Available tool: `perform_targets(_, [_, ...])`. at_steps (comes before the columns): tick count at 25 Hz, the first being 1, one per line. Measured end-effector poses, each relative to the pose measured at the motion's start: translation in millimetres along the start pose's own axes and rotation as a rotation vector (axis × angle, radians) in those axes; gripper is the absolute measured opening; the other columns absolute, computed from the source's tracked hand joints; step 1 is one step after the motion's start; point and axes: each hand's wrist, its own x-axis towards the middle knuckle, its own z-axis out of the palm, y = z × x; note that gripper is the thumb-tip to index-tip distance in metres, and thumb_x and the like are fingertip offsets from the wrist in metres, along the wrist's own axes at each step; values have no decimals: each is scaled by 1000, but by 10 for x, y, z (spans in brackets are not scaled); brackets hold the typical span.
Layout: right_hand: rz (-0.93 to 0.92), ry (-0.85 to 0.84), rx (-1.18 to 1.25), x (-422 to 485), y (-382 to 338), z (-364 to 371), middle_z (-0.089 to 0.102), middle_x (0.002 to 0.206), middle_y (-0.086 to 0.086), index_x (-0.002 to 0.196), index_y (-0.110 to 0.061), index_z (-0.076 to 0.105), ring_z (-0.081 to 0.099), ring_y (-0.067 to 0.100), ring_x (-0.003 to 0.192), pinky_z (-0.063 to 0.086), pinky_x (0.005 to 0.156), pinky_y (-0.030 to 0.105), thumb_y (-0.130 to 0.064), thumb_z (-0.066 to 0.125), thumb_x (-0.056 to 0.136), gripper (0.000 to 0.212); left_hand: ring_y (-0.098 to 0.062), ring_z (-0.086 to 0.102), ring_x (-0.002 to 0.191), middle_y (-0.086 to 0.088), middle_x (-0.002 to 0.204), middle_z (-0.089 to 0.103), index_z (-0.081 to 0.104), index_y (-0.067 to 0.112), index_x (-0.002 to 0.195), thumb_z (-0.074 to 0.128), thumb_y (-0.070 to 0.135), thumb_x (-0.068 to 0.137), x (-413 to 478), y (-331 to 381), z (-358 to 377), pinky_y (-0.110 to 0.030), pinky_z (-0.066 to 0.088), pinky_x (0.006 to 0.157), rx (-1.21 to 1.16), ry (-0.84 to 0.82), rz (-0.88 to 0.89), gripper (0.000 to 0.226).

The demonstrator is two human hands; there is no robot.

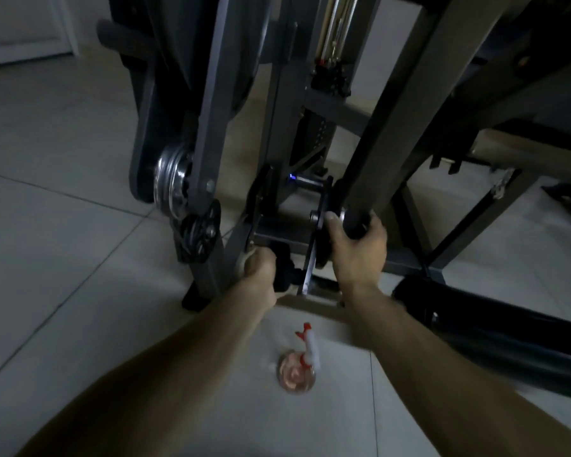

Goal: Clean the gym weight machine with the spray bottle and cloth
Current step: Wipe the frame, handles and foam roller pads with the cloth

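Grey steel weight machine (208,127), dim and blurred: right hand (356,252) curls round a dark bar (393,136); left hand (261,272) clutches a barely discernible black cloth (282,272); clear pink-tinted spray bottle (299,367) stands nearby.

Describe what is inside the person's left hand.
A dark cloth is bunched in the left hand, beside the lower frame of the weight machine. The hand itself covers the rest of the cloth, so its full size cannot be seen.

Dim, bluish, soft motion blur, wide-angle bowing at edges.
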Motion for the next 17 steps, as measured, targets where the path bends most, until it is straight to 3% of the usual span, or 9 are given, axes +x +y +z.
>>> perform_targets(2, [-52, -47, -39, -282, 203, -222, 60, 120, -6, 125, -28, 58, 62, 10, 104, 55, 91, 37, -65, 64, 85, 54, -36, 63, 89, -19, 101, 62, 59, 7, 104, 50, 35, 98, -150, -95, -160, -54, 55, 84, -58, -35, -119, 30])
perform_targets(4, [-64, -154, -137, -619, 535, -412, 65, 95, -7, 102, -29, 58, 65, 11, 84, 59, 77, 46, -53, 58, 92, 26, -31, 65, 71, -17, 85, 64, 58, 9, 93, 56, 56, 96, -91, -257, -295, -44, 59, 64, -59, -80, -220, 47])
perform_targets(6, [-72, -285, -330, -814, 836, -512, 66, 80, -10, 90, -30, 59, 66, 12, 73, 58, 66, 39, -38, 60, 94, 8, -27, 68, 68, -13, 82, 67, 61, 9, 96, 53, 62, 96, -35, -360, -376, -36, 59, 62, 36, -71, -241, 54])
perform_targets(9, [-76, -434, -647, -902, 1138, -368, 71, 96, -11, 102, -31, 69, 70, 19, 87, 53, 69, 30, -43, 60, 94, 17, -21, 68, 71, -8, 86, 70, 67, 8, 118, 58, 40, 99, 58, -500, -477, -26, 55, 47, 130, -42, -276, 39])
perform_targets(12, [67, -715, -779, -965, 1313, -136, 68, 110, -1, 120, -25, 62, 68, 23, 97, 53, 79, 33, -56, 60, 96, 39, -16, 65, 64, -6, 77, 69, 66, 9, 99, 64, 28, 97, -41, -602, -576, -24, 52, 43, 212, -45, -316, 19])
perform_targets(14, [136, -734, -815, -1043, 1380, -44, 69, 105, 1, 115, -23, 61, 68, 23, 96, 55, 80, 34, -50, 59, 99, 31, -15, 68, 61, -6, 71, 71, 64, 10, 88, 64, 23, 96, -142, -661, -698, -22, 54, 46, 209, -34, -370, 16])
perform_targets(17, [138, -709, -852, -1176, 1137, -167, 72, 102, 2, 108, -22, 63, 64, 20, 87, 47, 71, 30, -47, 51, 105, 28, -19, 70, 72, -9, 82, 72, 66, 8, 87, 62, 20, 96, -466, -687, -939, -20, 50, 47, 189, 21, -461, 15])
